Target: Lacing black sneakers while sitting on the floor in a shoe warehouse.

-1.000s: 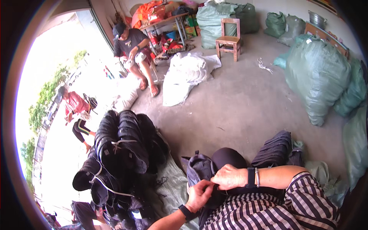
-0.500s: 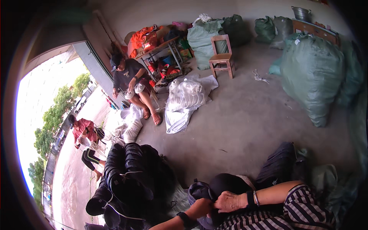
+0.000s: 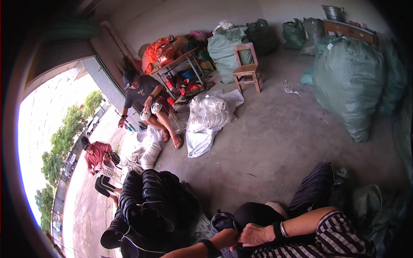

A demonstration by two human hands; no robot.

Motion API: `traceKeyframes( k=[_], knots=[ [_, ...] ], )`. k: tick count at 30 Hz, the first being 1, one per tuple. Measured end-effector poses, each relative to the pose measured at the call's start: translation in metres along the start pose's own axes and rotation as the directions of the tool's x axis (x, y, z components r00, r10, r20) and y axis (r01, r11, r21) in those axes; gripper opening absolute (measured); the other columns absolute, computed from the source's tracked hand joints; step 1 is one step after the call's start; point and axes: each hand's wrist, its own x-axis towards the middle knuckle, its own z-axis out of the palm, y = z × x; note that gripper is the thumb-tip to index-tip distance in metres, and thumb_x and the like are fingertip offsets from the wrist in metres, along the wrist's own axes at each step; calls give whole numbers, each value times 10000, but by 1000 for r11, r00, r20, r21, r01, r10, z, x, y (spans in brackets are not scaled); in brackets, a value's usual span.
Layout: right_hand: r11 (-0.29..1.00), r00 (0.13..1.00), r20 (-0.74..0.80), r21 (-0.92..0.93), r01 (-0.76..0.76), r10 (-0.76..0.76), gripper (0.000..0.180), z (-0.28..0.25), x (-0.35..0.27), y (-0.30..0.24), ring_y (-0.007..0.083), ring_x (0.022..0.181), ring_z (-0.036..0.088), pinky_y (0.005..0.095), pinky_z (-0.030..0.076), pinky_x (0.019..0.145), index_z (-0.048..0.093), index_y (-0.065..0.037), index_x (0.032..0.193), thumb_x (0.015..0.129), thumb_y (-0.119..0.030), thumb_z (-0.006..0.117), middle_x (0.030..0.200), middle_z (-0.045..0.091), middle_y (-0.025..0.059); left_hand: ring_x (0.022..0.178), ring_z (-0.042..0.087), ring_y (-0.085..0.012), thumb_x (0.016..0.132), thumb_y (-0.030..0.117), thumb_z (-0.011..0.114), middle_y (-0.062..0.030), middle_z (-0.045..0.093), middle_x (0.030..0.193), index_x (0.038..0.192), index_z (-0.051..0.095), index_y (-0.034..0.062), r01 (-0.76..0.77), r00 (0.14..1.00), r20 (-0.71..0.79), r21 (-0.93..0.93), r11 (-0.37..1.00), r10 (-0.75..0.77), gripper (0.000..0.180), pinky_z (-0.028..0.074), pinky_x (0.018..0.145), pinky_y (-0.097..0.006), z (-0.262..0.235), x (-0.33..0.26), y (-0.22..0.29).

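**Two hands gathering dark cloth at the lap**

The right hand (image 3: 254,234) is lying across a dark cloth piece (image 3: 223,222) at the lower edge of the view, its fingers pressed together and curling over the fabric. The left hand (image 3: 230,238) is meeting it from below, mostly hidden under the right; whether its fingers are pinching the cloth cannot be told. A black wristband (image 3: 209,248) is circling the left wrist, and a watch (image 3: 280,229) the right. The cloth is resting against a rounded black bundle (image 3: 257,213) between the person's knees.

To the left, a stack of black folded goods (image 3: 148,206), tied with thin white cord, is standing on the concrete floor (image 3: 279,142). Farther off, a seated person in a dark shirt (image 3: 142,92) is working beside a clear plastic sack (image 3: 211,114); a wooden chair (image 3: 246,66) and large green sacks (image 3: 348,81) are standing behind.

Judged from its folds, the cloth is likely handling as soft, light and limp, not fragile; it is best being taken at a hem or seam, where a pinch will not slip.
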Motion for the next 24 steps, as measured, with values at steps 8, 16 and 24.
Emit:
traceKeyframes(
  k=[8,16,24],
  knots=[
    [996,996,27,-20,-87,88,148,6,1,-2,279,599,647,363,500,528,596,-47,687,714,-190,619,591,599,143,759,673,-215,807,197,515,-20,676,658,907,643,80,37,999,20,36,999,-38,201,509,660,-363,-2,3,6],
    [991,997,15,-118,-68,70,100,16,-1,-3,259,534,614,337,433,468,567,-101,665,711,-183,602,558,573,88,728,673,-257,749,147,575,-71,651,617,853,662,71,28,1000,3,22,999,-28,155,501,616,-406,-10,-4,19],
    [996,995,-36,19,89,-88,113,14,-5,8,286,576,636,360,514,523,609,-75,725,728,-188,614,597,599,132,756,669,-293,663,83,635,-143,655,704,755,663,48,-78,990,-81,393,916,119,102,502,567,-436,2,-5,18]
  ],
)
